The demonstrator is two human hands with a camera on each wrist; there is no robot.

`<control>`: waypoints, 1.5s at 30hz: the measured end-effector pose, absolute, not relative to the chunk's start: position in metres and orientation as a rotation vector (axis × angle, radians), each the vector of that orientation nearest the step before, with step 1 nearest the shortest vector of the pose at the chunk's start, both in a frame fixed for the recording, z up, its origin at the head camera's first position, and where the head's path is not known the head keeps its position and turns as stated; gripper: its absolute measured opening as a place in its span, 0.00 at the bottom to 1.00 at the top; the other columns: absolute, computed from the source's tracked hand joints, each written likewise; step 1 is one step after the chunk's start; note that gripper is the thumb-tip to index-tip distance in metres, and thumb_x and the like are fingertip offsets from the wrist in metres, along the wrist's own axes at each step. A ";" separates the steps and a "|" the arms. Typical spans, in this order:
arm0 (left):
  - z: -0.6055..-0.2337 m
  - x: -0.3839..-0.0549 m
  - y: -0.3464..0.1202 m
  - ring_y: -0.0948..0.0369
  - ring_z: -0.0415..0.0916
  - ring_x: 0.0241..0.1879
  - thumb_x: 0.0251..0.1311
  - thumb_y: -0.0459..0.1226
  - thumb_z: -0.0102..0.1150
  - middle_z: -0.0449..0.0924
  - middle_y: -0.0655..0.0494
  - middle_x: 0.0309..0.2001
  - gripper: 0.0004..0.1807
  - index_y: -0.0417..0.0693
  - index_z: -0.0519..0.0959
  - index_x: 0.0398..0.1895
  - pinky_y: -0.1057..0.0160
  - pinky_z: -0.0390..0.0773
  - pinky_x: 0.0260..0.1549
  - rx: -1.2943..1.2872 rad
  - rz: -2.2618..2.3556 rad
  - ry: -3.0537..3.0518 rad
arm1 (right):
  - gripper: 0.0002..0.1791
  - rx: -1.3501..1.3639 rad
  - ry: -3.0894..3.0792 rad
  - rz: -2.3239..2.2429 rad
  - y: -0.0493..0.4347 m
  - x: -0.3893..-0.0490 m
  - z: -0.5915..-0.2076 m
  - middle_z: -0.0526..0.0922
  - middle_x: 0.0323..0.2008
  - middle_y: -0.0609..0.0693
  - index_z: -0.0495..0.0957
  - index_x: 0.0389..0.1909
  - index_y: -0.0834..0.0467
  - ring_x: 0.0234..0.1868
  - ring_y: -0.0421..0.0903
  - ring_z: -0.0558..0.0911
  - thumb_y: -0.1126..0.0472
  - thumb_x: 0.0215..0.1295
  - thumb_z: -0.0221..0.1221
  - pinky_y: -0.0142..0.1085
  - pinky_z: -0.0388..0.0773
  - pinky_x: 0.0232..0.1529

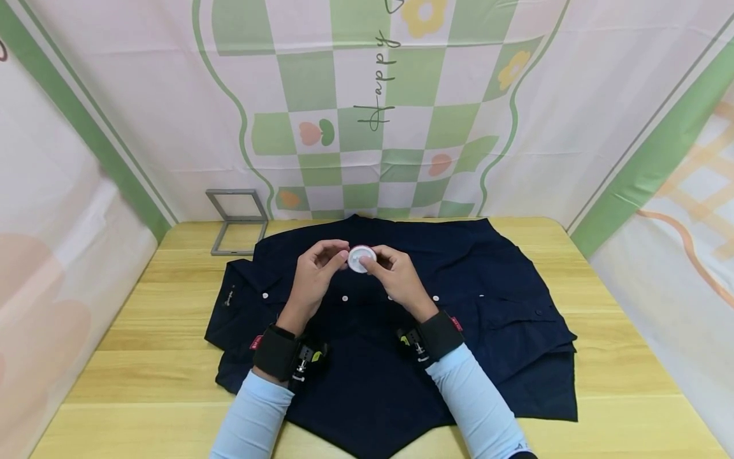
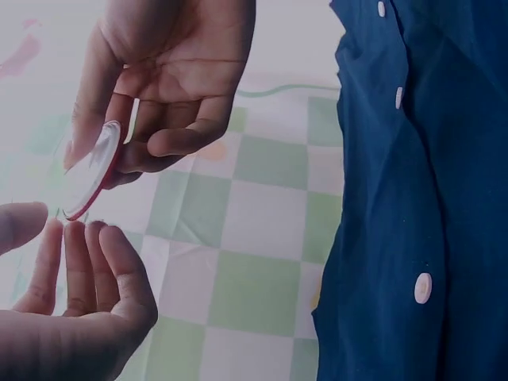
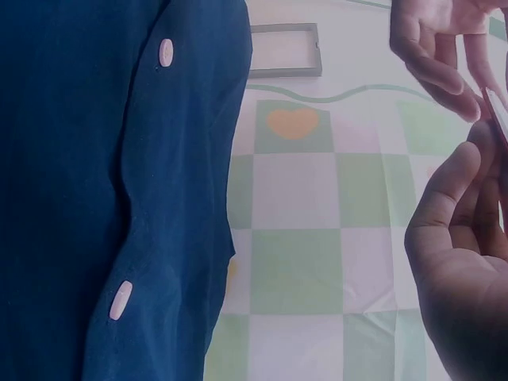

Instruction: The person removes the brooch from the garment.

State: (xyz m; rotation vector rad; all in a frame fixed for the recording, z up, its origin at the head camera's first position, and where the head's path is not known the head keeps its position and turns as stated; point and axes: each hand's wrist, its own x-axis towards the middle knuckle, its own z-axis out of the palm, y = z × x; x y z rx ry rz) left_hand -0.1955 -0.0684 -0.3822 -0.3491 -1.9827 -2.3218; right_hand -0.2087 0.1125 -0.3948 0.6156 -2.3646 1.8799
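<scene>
Over the dark navy shirt [image 1: 355, 376] spread on the table, my right hand [image 1: 401, 280] pinches a small round white disc with a red rim [image 1: 357, 261]. Its thumb presses the white face and its fingers are behind. Seen edge-on in the left wrist view, the disc [image 2: 91, 178] is thin. My left hand [image 1: 312, 280] is at the disc's left edge, fingertips and thumb close to the rim. In the left wrist view a gap shows between that thumb and the fingers [image 2: 103, 270]; whether they touch the rim is hard to tell. Only a sliver of disc shows in the right wrist view.
White buttons [image 1: 345, 298] run in a row across the shirt, which has a pocket flap [image 1: 518, 312] on its right part. A grey hinged frame [image 1: 239, 220] stands at the table's back left. Patterned cloth [image 1: 367, 166] hangs behind the wooden table [image 1: 143, 370].
</scene>
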 end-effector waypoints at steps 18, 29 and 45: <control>-0.384 -0.195 -0.070 0.68 0.79 0.35 0.66 0.28 0.57 0.79 0.58 0.40 0.14 0.28 0.76 0.52 0.72 0.82 0.37 -0.414 -2.323 -2.068 | 0.11 0.637 -2.345 1.836 0.109 -0.208 -0.393 0.82 0.39 0.63 0.80 0.45 0.68 0.31 0.36 0.76 0.63 0.71 0.57 0.26 0.73 0.33; -0.384 -0.195 -0.070 0.67 0.80 0.36 0.66 0.28 0.58 0.79 0.55 0.41 0.14 0.28 0.75 0.51 0.71 0.82 0.39 -0.422 -2.344 -2.090 | 0.10 0.599 -2.365 1.764 0.107 -0.206 -0.392 0.83 0.38 0.66 0.80 0.46 0.71 0.30 0.34 0.75 0.68 0.70 0.56 0.24 0.71 0.32; -0.385 -0.194 -0.068 0.67 0.80 0.36 0.66 0.28 0.58 0.79 0.55 0.41 0.14 0.29 0.75 0.51 0.70 0.83 0.39 -0.398 -2.340 -2.119 | 0.12 0.613 -2.364 1.645 0.106 -0.206 -0.398 0.85 0.35 0.60 0.81 0.46 0.66 0.31 0.49 0.80 0.62 0.71 0.57 0.26 0.73 0.31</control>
